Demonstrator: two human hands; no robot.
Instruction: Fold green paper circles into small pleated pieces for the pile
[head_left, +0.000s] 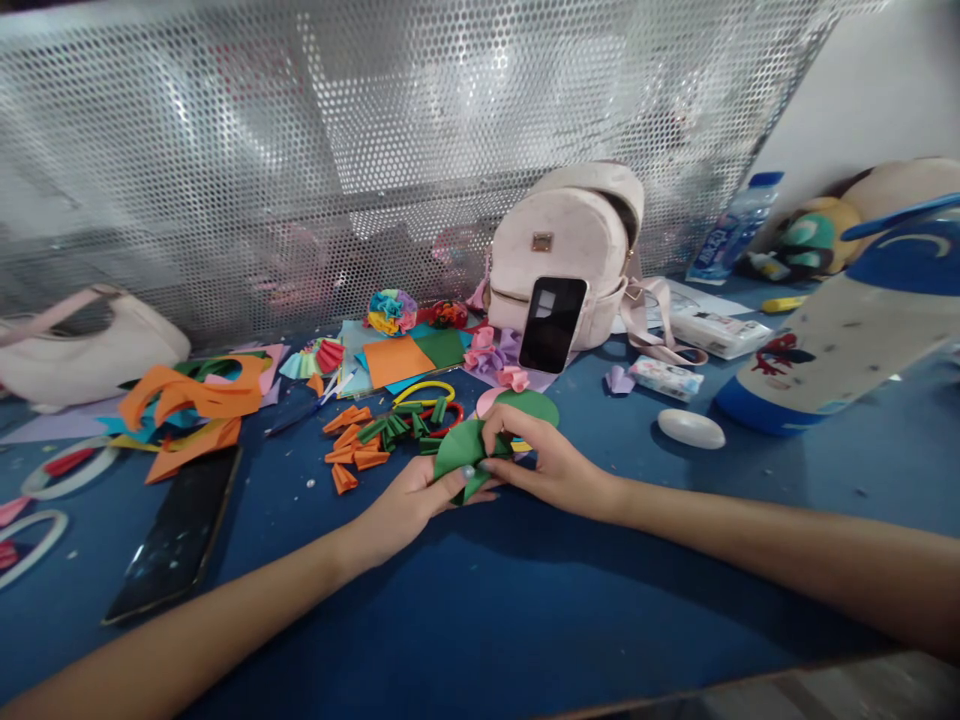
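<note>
Head cam: rounded green paper caught mid-fold, both hands on it

So, a bit of papercraft, by the looks of it. One rounded piece of green paper (457,452) is being held just above the desk (480,620), right in the middle of the view. By the left hand (409,495) it's gripped from the near left side, thumb laid over the top and the other fingers tucked under. By the right hand (555,465) it's pinched near the far right edge, thumb and index finger brought close together around the paper. What's being done by the fingertips underneath can't really be told, since the underside is hidden.

As for the step, it's best read as shaping: the paper seems to be bent or folded by the right fingers while it's kept steady by the left. For that kind of work, a firm hold on the left and a light, exact pinch on the right are called for, as thin paper could easily be creased in the wrong spot.

Just beyond the hands, a green paper disc (536,403) can be seen, partly covering a pink one. To the left, small folded green pieces (394,428) are heaped beside folded orange pieces (350,447), with a yellow loop (429,386) next to them. Farther back, a smartphone (553,325) is propped against a pale backpack (559,235).
</note>
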